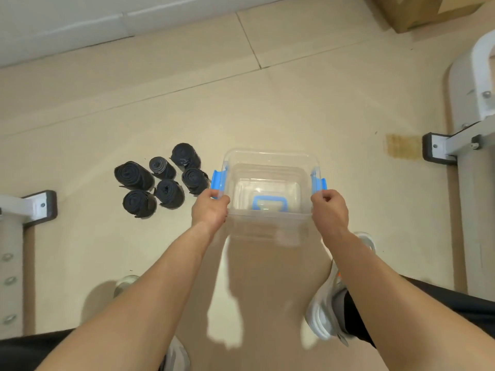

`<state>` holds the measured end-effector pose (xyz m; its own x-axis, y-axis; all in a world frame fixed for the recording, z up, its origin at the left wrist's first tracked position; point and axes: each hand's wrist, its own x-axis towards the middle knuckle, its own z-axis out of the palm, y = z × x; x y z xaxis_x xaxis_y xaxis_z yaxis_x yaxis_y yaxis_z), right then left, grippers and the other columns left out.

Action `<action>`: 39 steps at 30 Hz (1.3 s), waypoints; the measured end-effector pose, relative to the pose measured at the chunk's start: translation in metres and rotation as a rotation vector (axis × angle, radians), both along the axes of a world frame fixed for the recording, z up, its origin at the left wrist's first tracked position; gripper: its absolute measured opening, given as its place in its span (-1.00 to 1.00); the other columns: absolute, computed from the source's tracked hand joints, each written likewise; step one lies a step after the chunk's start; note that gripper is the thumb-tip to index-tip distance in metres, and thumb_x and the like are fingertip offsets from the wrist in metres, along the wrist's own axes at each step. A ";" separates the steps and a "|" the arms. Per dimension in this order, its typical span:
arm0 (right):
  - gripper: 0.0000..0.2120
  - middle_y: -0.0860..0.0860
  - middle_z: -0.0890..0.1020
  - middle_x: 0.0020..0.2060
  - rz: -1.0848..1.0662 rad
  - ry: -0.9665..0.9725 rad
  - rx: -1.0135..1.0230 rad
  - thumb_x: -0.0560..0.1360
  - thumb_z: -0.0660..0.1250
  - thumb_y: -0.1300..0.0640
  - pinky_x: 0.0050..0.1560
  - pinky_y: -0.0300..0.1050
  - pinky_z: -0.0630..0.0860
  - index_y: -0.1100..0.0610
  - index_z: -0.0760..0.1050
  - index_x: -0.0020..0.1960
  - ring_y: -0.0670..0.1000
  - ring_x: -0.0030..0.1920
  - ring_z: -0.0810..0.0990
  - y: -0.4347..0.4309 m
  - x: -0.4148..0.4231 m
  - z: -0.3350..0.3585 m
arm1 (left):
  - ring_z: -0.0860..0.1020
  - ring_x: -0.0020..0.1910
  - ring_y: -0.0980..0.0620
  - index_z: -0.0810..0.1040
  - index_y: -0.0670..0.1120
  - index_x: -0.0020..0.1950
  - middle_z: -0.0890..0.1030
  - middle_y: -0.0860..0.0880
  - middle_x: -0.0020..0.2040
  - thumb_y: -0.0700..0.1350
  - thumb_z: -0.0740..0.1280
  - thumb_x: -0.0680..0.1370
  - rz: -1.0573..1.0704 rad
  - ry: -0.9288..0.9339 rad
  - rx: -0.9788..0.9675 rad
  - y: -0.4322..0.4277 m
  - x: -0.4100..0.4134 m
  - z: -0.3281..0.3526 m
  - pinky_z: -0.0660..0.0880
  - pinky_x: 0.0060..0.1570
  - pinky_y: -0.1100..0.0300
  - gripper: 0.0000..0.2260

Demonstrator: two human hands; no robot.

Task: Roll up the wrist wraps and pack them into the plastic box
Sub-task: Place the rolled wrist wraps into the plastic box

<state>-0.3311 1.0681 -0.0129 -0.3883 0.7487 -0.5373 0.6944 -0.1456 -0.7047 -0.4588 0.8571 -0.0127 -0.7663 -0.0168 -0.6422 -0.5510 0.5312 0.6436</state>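
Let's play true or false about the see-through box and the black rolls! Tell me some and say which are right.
1. The left hand and the right hand both hold the plastic box. True.
2. There are six rolled wrist wraps. True.
3. The wrist wraps are inside the plastic box. False: they all lie on the floor, to the left of the box.
4. The latches on the box are red. False: they are blue.

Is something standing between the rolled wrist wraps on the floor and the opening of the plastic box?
Nothing visible does. The plastic box looks open on top, with no lid over it, and the six rolled wrist wraps lie beside its left side on the floor.
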 end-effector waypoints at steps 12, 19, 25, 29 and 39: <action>-0.49 0.15 0.38 0.40 0.372 -0.303 0.399 0.56 0.26 0.11 0.30 0.09 0.34 0.17 0.31 0.49 0.22 0.39 0.32 -0.042 -0.013 0.046 | 0.64 0.05 -0.14 0.44 -0.02 0.41 0.67 -0.13 0.10 -0.02 0.33 0.56 -0.072 -0.045 -0.076 -0.034 0.015 0.011 0.55 0.25 -0.09 -0.59; -0.52 0.09 0.40 0.40 0.780 -0.079 0.332 0.58 0.25 0.10 0.33 0.04 0.37 0.12 0.32 0.49 0.17 0.40 0.38 -0.122 -0.108 0.073 | 0.58 0.08 -0.06 0.49 -0.06 0.33 0.63 -0.04 0.12 -0.08 0.39 0.55 -0.085 0.072 -0.183 -0.091 -0.020 0.029 0.47 0.18 0.13 -0.64; -0.36 0.10 0.30 0.43 0.980 -0.126 0.191 0.51 0.36 0.14 0.32 0.04 0.43 0.13 0.22 0.54 0.19 0.39 0.41 -0.175 -0.177 0.026 | 0.46 0.30 -0.09 0.33 0.01 0.49 0.47 0.00 0.35 0.00 0.45 0.46 -0.279 0.227 -0.424 -0.108 -0.060 0.004 0.51 0.15 -0.04 -0.38; -0.43 0.16 0.26 0.39 0.943 -0.207 0.231 0.48 0.38 0.22 0.09 -0.03 0.39 0.20 0.26 0.43 0.24 0.32 0.34 -0.195 -0.200 -0.017 | 0.37 0.33 -0.16 0.24 -0.08 0.52 0.39 -0.11 0.40 0.07 0.46 0.50 -0.443 0.314 -0.666 -0.102 -0.079 -0.033 0.45 0.09 0.01 -0.31; -0.57 0.18 0.35 0.32 0.773 -0.253 0.232 0.58 0.36 0.14 -0.01 0.02 0.34 0.20 0.27 0.35 0.31 0.25 0.48 -0.212 -0.224 -0.059 | 0.41 0.27 -0.20 0.34 -0.11 0.39 0.48 -0.15 0.28 -0.13 0.27 0.62 -0.509 0.331 -0.770 -0.097 -0.100 -0.068 0.37 0.00 0.03 -0.65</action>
